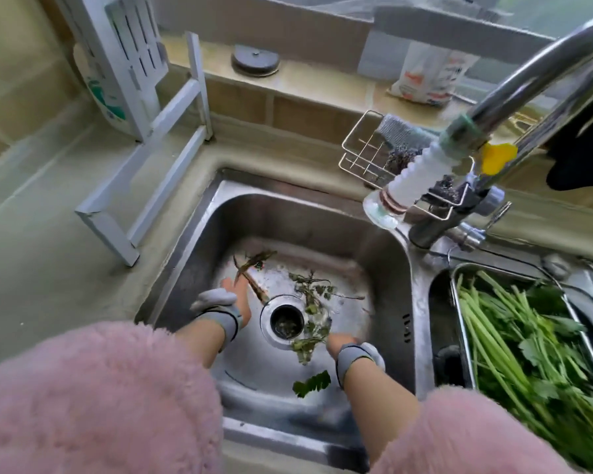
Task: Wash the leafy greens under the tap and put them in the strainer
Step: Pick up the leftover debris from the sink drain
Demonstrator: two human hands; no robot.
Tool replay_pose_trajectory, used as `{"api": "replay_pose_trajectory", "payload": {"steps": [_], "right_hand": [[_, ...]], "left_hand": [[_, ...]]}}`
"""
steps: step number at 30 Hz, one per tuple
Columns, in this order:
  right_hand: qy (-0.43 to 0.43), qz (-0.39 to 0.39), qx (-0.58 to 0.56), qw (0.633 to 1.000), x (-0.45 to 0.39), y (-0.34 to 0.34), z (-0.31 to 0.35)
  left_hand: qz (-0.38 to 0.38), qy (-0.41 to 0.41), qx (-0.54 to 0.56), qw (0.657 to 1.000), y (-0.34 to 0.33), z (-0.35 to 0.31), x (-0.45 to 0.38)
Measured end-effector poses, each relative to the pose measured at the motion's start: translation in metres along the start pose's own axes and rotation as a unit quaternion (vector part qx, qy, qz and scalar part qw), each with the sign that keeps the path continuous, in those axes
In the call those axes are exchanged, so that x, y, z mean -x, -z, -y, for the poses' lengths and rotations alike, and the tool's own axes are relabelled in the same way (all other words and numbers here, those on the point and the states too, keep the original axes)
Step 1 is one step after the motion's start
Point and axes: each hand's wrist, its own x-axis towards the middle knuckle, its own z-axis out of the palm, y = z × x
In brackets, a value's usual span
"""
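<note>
Two hands (235, 299), one tap (514, 97), one strainer (459, 268) of greens (514, 330), two basins (288, 213).

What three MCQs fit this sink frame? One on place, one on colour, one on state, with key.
1. Where does the bunch of long-stemmed leafy greens lie?
A. in the metal strainer basket on the right
B. on the left counter
C. over the drain

2. What colour is the small lever on the chrome tap?
A. red
B. yellow
C. blue

3. What is in the steel sink basin by the round drain?
A. a stack of plates
B. nothing
C. loose leaf and stem scraps

Key: 1 A, the stems rest inside the wire frame. 2 B, it shows bright yellow beside the white nozzle. 3 C, scraps lie around the drain.
</note>
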Motion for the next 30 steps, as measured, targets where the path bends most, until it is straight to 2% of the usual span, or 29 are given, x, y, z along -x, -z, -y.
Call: {"api": "replay_pose_trajectory", "payload": {"steps": [3, 5, 8, 11, 13, 15, 18, 20, 21, 26, 30], "right_hand": [[0.011, 0.016, 0.059, 0.998, -0.010, -0.012, 0.013], [0.040, 0.008, 0.033, 0.999, -0.017, -0.022, 0.026], [0.086, -0.004, -0.061, 0.994, -0.030, -0.035, 0.042], [0.059, -0.077, -0.211, 0.973, -0.041, -0.033, 0.042], [0.081, -0.159, -0.138, 0.974, -0.052, -0.023, 0.041], [0.112, -0.201, -0.077, 0.970, -0.064, -0.013, 0.040], [0.123, -0.159, -0.015, 0.980, -0.082, -0.001, 0.042], [0.130, -0.136, 0.020, 0.982, -0.093, 0.003, 0.042], [0.137, -0.129, 0.034, 0.982, -0.094, 0.003, 0.046], [0.176, -0.133, 0.098, 0.970, -0.086, -0.013, 0.054], [0.189, -0.065, 0.078, 0.977, -0.059, -0.025, 0.049]], "left_hand": [[0.009, -0.017, -0.043, 0.999, -0.019, 0.006, -0.023], [0.000, -0.020, -0.035, 0.999, -0.027, 0.006, -0.039], [0.025, -0.049, -0.072, 0.996, -0.022, -0.003, -0.046], [0.083, -0.092, -0.115, 0.986, -0.029, -0.013, -0.047], [0.107, -0.102, -0.125, 0.981, -0.037, -0.012, -0.051], [0.089, -0.099, -0.117, 0.984, -0.033, -0.009, -0.056], [-0.033, -0.107, -0.046, 0.993, -0.026, -0.014, -0.069], [-0.068, -0.110, -0.017, 0.991, -0.019, -0.018, -0.077], [-0.061, -0.106, 0.006, 0.992, -0.017, -0.017, -0.080], [0.004, -0.084, -0.097, 0.992, -0.014, -0.022, -0.102], [0.082, -0.130, -0.135, 0.979, -0.014, -0.039, -0.071]]}}
